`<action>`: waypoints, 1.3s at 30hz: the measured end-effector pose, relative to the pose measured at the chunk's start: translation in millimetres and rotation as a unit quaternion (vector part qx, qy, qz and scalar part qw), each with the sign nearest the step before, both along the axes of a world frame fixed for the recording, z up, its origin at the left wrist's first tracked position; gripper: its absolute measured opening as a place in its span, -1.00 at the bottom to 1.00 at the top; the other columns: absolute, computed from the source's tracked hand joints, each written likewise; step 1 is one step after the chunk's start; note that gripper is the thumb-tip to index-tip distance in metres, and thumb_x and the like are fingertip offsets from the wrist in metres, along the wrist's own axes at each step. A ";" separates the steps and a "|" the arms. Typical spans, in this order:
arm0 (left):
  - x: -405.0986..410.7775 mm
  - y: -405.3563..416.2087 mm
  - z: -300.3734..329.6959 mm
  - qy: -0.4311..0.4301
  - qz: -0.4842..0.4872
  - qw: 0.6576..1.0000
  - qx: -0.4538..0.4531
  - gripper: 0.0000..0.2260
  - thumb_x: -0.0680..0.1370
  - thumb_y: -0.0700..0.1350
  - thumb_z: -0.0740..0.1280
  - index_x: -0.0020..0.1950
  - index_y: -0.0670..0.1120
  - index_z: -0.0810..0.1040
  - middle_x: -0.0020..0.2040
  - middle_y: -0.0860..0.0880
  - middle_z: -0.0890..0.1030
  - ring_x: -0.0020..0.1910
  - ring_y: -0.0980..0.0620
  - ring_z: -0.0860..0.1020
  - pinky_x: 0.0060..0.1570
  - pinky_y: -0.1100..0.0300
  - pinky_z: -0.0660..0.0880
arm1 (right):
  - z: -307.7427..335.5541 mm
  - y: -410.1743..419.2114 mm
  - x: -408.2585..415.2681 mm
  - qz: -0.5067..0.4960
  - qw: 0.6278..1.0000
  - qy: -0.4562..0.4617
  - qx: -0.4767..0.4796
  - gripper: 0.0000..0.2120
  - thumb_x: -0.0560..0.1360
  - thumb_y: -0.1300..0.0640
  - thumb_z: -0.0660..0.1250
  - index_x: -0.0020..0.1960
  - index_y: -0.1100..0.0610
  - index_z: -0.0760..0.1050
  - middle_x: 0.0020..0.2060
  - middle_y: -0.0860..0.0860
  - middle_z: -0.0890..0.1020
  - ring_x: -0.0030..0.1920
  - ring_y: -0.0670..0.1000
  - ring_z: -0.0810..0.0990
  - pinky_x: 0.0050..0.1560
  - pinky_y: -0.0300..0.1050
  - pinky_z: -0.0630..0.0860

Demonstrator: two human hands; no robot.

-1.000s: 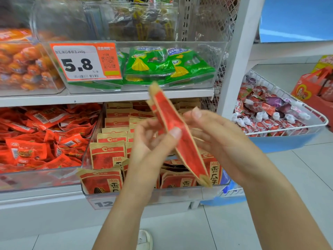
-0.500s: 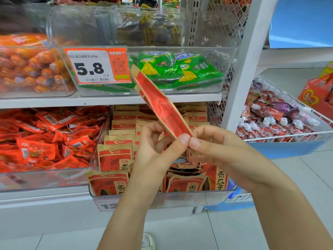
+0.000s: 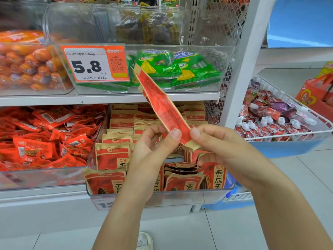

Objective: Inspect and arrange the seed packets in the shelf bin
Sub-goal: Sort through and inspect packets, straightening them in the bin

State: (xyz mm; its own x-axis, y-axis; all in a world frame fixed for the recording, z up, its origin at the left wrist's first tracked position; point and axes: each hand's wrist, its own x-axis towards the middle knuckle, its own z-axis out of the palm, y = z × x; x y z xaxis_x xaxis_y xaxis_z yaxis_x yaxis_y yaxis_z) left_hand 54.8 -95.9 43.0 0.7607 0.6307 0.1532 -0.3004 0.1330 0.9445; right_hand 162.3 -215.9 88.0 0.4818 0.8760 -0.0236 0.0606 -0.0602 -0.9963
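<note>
Before the lower shelf: a person's two hands meet over the clear shelf bin (image 3: 180, 194), holding one seed packet (image 3: 163, 107) up in front of it.
Seed packet: red with tan edges, seen nearly edge-on, tilted so its top end leans up and left across the front of the upper bin of green packets (image 3: 177, 69); its lower crimped end sits between the two hands.
Left hand (image 3: 149, 152): its grip is closed on the packet's lower part, thumb pressed on the near face, fingers curled behind.
Right hand (image 3: 221, 147): pinches the same lower end from the right, thumb tip on the packet's edge, the other fingers curled below the crimp.
Shelf bin: transparent, on the lower shelf, filled with rows of matching red and tan packets (image 3: 113, 156) standing upright; a few near the front right lie flat or slumped.
Left neighbour: a clear bin of loose orange-red sachets (image 3: 41, 139).
Upper shelf: a price tag (image 3: 94, 64) reading 5.8 on the front of the green-packet bin; orange sausages (image 3: 27, 64) in the bin to the left.
Right side: a white wire basket (image 3: 324, 127) of small red and white pouches.
Floor: pale tiles, a light shoe (image 3: 145, 240) below the arms.
</note>
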 end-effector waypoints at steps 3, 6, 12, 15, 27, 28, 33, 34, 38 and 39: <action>-0.3 0.2 -0.7 0.004 0.008 1.000 0.001 -0.43 0.32 0.16 0.46 0.20 -0.17 0.54 0.08 -0.04 0.67 0.18 -0.06 0.61 0.33 -0.14 0.42 | -1.7 -0.8 1.3 0.002 0.999 -0.039 0.006 -0.79 0.39 -0.06 0.48 -0.17 0.09 0.62 -0.29 -0.13 0.63 -0.25 -0.18 0.58 -0.25 -0.21 0.57; -0.6 0.2 0.1 0.003 0.005 1.000 0.000 -0.32 0.25 0.26 0.54 0.20 -0.15 0.55 0.09 -0.06 0.67 0.18 -0.06 0.61 0.32 -0.13 0.43 | -2.6 -2.7 3.3 0.015 0.999 -0.047 0.008 -0.85 0.37 0.02 0.42 -0.12 0.08 0.60 -0.30 -0.15 0.64 -0.27 -0.19 0.59 -0.26 -0.24 0.55; 0.1 0.6 0.1 -0.012 -0.007 1.000 0.013 -0.29 0.24 0.29 0.54 0.19 -0.16 0.55 0.09 -0.09 0.67 0.17 -0.08 0.61 0.31 -0.13 0.44 | -3.9 -4.6 7.4 0.040 0.999 -0.020 0.016 -0.84 0.33 0.08 0.46 -0.10 0.04 0.60 -0.14 -0.14 0.68 -0.19 -0.16 0.65 -0.23 -0.26 0.53; -1.8 1.4 -0.4 -0.002 -0.014 0.999 0.033 -0.55 0.38 0.14 0.44 0.16 -0.10 0.59 0.11 -0.09 0.67 0.17 -0.08 0.61 0.29 -0.13 0.45 | -4.5 -3.5 7.4 0.012 0.999 -0.052 0.010 -0.78 0.27 0.05 0.59 -0.15 -0.03 0.60 0.01 -0.10 0.70 -0.01 -0.11 0.67 -0.10 -0.21 0.58; -3.3 2.3 7.1 0.027 0.023 0.999 -0.025 -0.59 0.43 0.06 0.39 0.21 -0.07 0.47 -0.03 -0.05 0.72 -0.08 -0.05 0.70 -0.10 -0.06 0.62 | -6.5 0.3 5.0 -0.134 0.988 -0.079 0.008 -0.52 0.24 -0.17 0.42 0.12 -0.05 0.52 -0.04 -0.10 0.72 -0.05 -0.14 0.68 -0.11 -0.25 0.58; -3.5 2.1 7.5 0.029 0.001 0.999 -0.021 -0.60 0.43 0.05 0.34 0.20 -0.07 0.46 -0.04 -0.06 0.72 -0.08 -0.05 0.70 -0.10 -0.03 0.62 | -5.7 -0.4 7.0 -0.157 0.986 -0.059 0.020 -0.52 0.28 -0.15 0.38 0.16 -0.03 0.51 -0.09 -0.09 0.73 -0.07 -0.13 0.69 -0.12 -0.29 0.58; -4.4 -4.5 7.0 0.059 -0.132 0.989 0.022 -0.69 0.47 -0.01 0.27 0.19 -0.08 0.48 -0.13 -0.03 0.73 -0.15 0.05 0.70 -0.24 0.25 0.58 | 3.8 -2.0 3.3 -0.207 0.970 0.059 0.111 -0.64 0.40 -0.13 0.29 0.03 0.10 0.62 -0.23 0.00 0.73 -0.27 -0.07 0.70 -0.32 -0.27 0.56; -4.0 -6.2 6.6 0.063 -0.146 0.987 0.027 -0.70 0.48 -0.02 0.27 0.18 -0.09 0.49 -0.16 -0.03 0.72 -0.18 0.07 0.70 -0.26 0.28 0.57 | 4.6 -3.0 2.9 -0.224 0.961 0.076 0.141 -0.73 0.47 -0.06 0.29 -0.04 0.11 0.62 -0.29 0.00 0.72 -0.33 -0.08 0.68 -0.38 -0.28 0.55; -0.1 -11.0 9.5 0.048 -0.121 0.991 0.017 -0.68 0.46 -0.05 0.33 0.20 -0.08 0.49 -0.10 -0.05 0.72 -0.14 0.03 0.70 -0.23 0.26 0.58 | 5.3 -5.4 2.9 -0.272 0.943 0.068 0.181 -0.73 0.60 0.11 0.24 -0.21 0.08 0.62 -0.41 -0.03 0.67 -0.43 -0.12 0.63 -0.44 -0.31 0.51; 1.5 -11.5 9.2 0.035 -0.086 0.996 0.018 -0.67 0.44 -0.08 0.36 0.20 -0.07 0.48 -0.03 -0.04 0.72 -0.08 0.03 0.70 -0.19 0.24 0.59 | 4.6 -5.7 3.0 -0.277 0.942 0.061 0.180 -0.72 0.61 0.12 0.24 -0.22 0.09 0.62 -0.43 -0.03 0.67 -0.44 -0.12 0.62 -0.44 -0.32 0.50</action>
State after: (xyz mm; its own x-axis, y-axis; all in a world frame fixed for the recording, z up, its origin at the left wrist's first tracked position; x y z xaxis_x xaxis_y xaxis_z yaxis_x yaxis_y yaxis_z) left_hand 56.4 -107.4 52.3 0.8665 0.4853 0.1166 -0.2096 0.1417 0.9675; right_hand 165.4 -221.5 92.5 0.8799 0.4536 0.1416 0.0024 0.2937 -0.9559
